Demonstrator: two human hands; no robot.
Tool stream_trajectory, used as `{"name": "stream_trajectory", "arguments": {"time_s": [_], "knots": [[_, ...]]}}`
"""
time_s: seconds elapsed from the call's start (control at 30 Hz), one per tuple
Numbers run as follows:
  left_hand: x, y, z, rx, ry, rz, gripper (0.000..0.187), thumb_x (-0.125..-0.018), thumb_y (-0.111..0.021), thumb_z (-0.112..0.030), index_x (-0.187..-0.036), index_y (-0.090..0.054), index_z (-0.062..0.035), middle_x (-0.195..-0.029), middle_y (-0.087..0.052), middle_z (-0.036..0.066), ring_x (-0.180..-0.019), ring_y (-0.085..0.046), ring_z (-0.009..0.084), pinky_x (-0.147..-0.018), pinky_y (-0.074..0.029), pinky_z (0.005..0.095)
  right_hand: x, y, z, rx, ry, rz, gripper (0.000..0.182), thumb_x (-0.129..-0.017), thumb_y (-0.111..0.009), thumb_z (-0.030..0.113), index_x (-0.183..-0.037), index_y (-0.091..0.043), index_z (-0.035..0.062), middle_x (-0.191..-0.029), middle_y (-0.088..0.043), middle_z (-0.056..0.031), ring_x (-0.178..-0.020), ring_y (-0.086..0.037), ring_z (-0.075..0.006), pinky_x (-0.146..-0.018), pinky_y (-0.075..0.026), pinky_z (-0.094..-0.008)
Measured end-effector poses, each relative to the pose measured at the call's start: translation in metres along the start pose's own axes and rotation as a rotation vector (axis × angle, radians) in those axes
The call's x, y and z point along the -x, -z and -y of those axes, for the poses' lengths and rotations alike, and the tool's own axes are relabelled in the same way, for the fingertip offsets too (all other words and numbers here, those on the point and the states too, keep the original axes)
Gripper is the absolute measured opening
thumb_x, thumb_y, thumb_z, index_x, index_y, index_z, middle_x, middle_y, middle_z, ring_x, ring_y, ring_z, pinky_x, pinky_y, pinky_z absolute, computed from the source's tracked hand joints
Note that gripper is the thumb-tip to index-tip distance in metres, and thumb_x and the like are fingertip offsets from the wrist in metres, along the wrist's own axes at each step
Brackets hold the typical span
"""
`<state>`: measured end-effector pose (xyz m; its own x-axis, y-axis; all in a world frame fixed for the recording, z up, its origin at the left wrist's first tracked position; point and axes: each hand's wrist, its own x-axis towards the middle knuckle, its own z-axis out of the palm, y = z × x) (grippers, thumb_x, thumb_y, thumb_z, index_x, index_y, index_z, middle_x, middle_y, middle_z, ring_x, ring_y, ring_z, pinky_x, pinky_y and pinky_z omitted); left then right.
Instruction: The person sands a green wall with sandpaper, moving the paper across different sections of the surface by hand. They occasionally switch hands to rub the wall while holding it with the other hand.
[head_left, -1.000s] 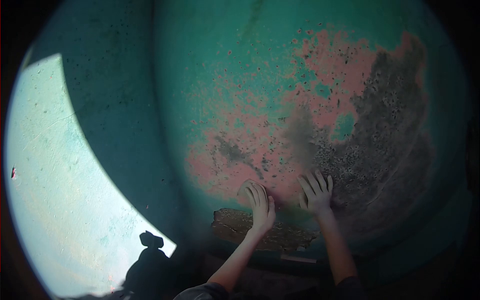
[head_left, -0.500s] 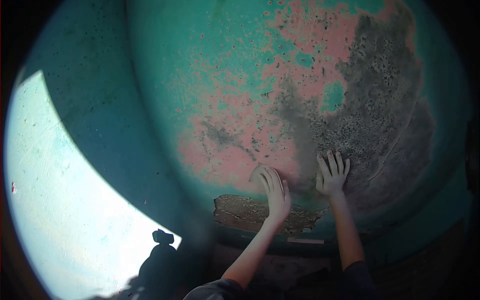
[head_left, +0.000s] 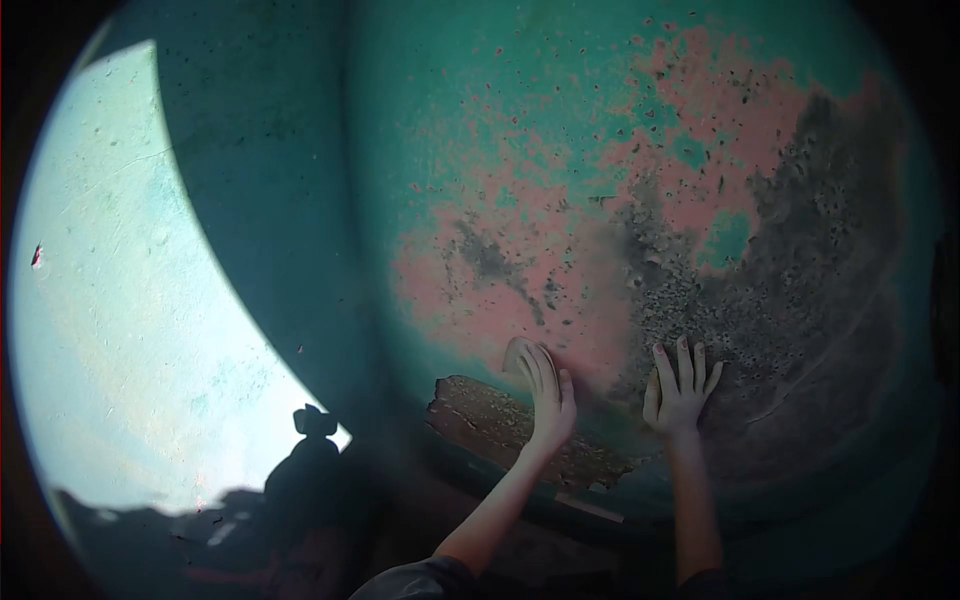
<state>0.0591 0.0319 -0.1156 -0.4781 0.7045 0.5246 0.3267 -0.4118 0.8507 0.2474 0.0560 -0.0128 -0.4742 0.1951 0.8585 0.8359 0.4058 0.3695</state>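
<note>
My left hand [head_left: 545,400] presses a piece of sandpaper [head_left: 516,356] against a curved painted surface [head_left: 440,150]. Its fingers lie close together over the sheet, at the lower edge of a pink patch [head_left: 460,300]. To the right, my right hand [head_left: 682,395] rests with spread fingers on the lower part of a rough grey, pitted area [head_left: 690,310], holding nothing. Below my left hand runs a brown, flaking bare patch [head_left: 480,415], partly hidden by my wrist. Green paint surrounds the worn areas.
A blue-green panel [head_left: 265,180] adjoins the curved surface on the left. Bright sunlight falls on its outer part [head_left: 130,250], with a dark shadow [head_left: 310,470] at its lower edge. A pale strip [head_left: 590,508] shows beneath the brown patch.
The view has turned, so the painted surface appears farther right and tilted. My right hand's fingers are spread wider. My left hand still presses the sandpaper, slightly farther left on the surface.
</note>
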Motion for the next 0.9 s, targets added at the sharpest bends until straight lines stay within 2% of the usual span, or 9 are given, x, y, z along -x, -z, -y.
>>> {"name": "stream_trajectory", "arguments": {"time_s": [0.07,0.13,0.23,0.3,0.43,0.5,0.63,0.7,0.9], "knots": [[-0.046,0.029,0.004,0.057,0.085,-0.165,0.071,-0.108,-0.034,-0.032,-0.155,0.003,0.0053,-0.162,0.009,0.029,-0.149,0.01,0.0477,-0.12,0.003,0.0552,-0.015,0.004,-0.004,-0.038,0.059,0.081,0.044,-0.092,-0.053,0.024,-0.134,-0.063,0.0222,-0.149,-0.049,-0.008,-0.144,-0.035,-0.0317,-0.119,-0.01,-0.0588],[-0.057,0.032,0.015,0.106,0.165,-0.324,0.07,-0.108,-0.033,-0.032,-0.155,0.003,0.0055,-0.161,0.009,0.03,-0.149,0.01,0.0495,-0.119,0.003,0.0566,-0.019,-0.008,-0.003,-0.008,0.096,0.017,0.044,-0.092,-0.052,0.025,-0.135,-0.063,0.0228,-0.149,-0.049,-0.0075,-0.144,-0.036,-0.0317,-0.119,-0.01,-0.0586],[-0.027,-0.017,0.023,-0.054,0.22,-0.343,0.073,-0.107,-0.032,-0.036,-0.155,0.004,0.005,-0.162,0.01,0.029,-0.148,0.012,0.049,-0.12,0.003,0.0553,-0.02,-0.011,0.0,0.018,0.128,-0.035,0.042,-0.094,-0.051,0.025,-0.134,-0.063,0.0211,-0.148,-0.05,-0.0082,-0.144,-0.036,-0.033,-0.119,-0.011,-0.0577],[0.011,-0.042,0.016,-0.082,0.093,-0.167,0.076,-0.107,-0.033,-0.04,-0.156,0.006,0.002,-0.162,0.012,0.028,-0.149,0.014,0.045,-0.12,0.004,0.0541,-0.018,-0.007,0.0,0.002,0.138,-0.023,0.04,-0.096,-0.05,0.024,-0.134,-0.063,0.0188,-0.148,-0.05,-0.0095,-0.144,-0.036,-0.0343,-0.119,-0.012,-0.057],[-0.031,-0.013,0.031,0.027,0.163,-0.293,0.076,-0.107,-0.032,-0.042,-0.157,0.006,0.0009,-0.162,0.012,0.029,-0.149,0.014,0.0457,-0.119,0.005,0.0561,-0.018,-0.006,-0.001,0.001,0.151,-0.011,0.039,-0.098,-0.047,0.024,-0.134,-0.062,0.0183,-0.148,-0.05,-0.0092,-0.143,-0.037,-0.0343,-0.12,-0.013,-0.0562],[-0.07,0.019,0.039,0.101,0.273,-0.494,0.075,-0.106,-0.031,-0.042,-0.157,0.004,0.0006,-0.161,0.012,0.029,-0.148,0.013,0.0496,-0.118,0.007,0.0591,-0.018,-0.005,0.0,-0.003,0.144,-0.003,0.039,-0.098,-0.046,0.024,-0.134,-0.062,0.0182,-0.148,-0.05,-0.0091,-0.143,-0.038,-0.0343,-0.12,-0.013,-0.056],[-0.037,-0.017,0.029,0.048,0.255,-0.473,0.076,-0.106,-0.03,-0.045,-0.157,0.004,0.0005,-0.161,0.012,0.029,-0.148,0.013,0.0502,-0.118,0.007,0.0586,-0.021,-0.007,0.0,0.016,0.149,-0.037,0.039,-0.099,-0.045,0.024,-0.134,-0.062,0.0179,-0.148,-0.051,-0.0091,-0.143,-0.038,-0.0337,-0.12,-0.014,-0.0551],[-0.004,-0.044,0.023,-0.053,0.166,-0.333,0.078,-0.106,-0.029,-0.049,-0.157,0.006,-0.0007,-0.162,0.013,0.028,-0.149,0.014,0.0477,-0.118,0.006,0.0561,-0.019,-0.007,0.002,0.014,0.147,-0.035,0.039,-0.099,-0.044,0.024,-0.134,-0.062,0.0179,-0.148,-0.051,-0.009,-0.143,-0.038,-0.0334,-0.12,-0.014,-0.055],[-0.067,0.02,0.037,0.098,0.277,-0.487,0.076,-0.107,-0.025,-0.048,-0.156,0.007,0.0015,-0.164,0.012,0.023,-0.149,0.013,0.0459,-0.119,0.005,0.0554,-0.018,-0.007,0.0,0.022,0.142,-0.019,0.039,-0.099,-0.045,0.023,-0.133,-0.062,0.0168,-0.148,-0.051,-0.0091,-0.142,-0.038,-0.034,-0.12,-0.014,-0.0553]]}}
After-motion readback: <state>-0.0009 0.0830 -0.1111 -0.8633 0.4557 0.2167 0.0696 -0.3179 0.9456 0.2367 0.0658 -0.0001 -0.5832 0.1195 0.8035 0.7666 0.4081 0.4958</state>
